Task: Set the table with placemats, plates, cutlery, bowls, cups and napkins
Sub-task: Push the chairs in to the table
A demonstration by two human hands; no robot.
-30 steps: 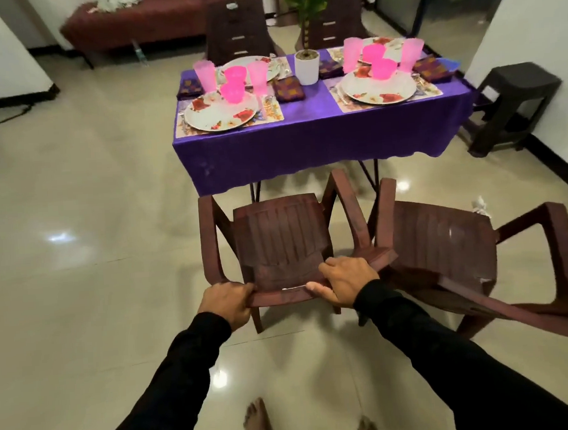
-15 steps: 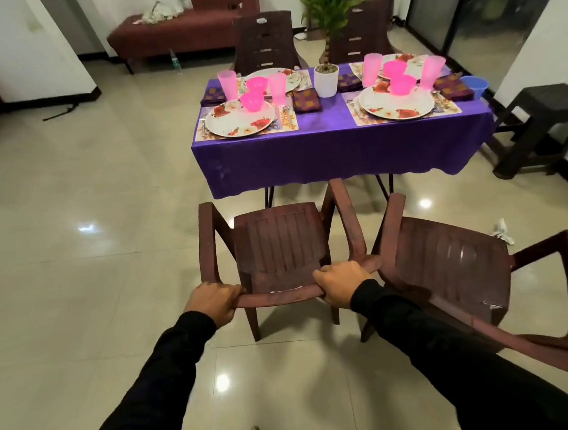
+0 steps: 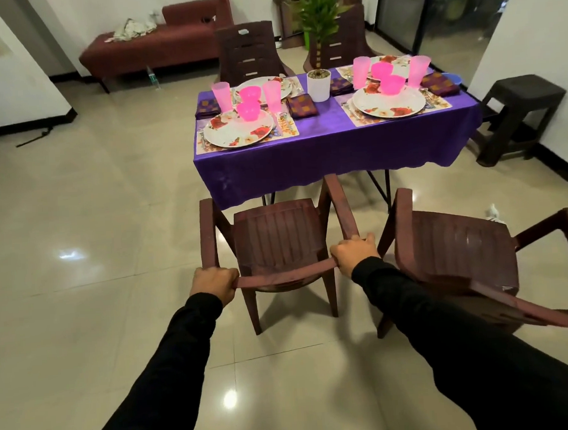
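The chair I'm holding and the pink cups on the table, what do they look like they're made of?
The chair looks like moulded plastic, dark brown and semi-gloss: ribbed one-piece seat, thin arms. The pink cups look like translucent plastic, since light glows through their walls. Both are judged by look only.

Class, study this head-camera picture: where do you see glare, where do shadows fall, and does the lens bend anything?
Head view: bright glare spots on the glossy floor, one left of the chair and one between the sleeves; a soft shadow under the chair, a darker one beneath the purple tablecloth; wide-angle distortion tilts the walls and doorframe at the edges; the second chair looks stretched at right.
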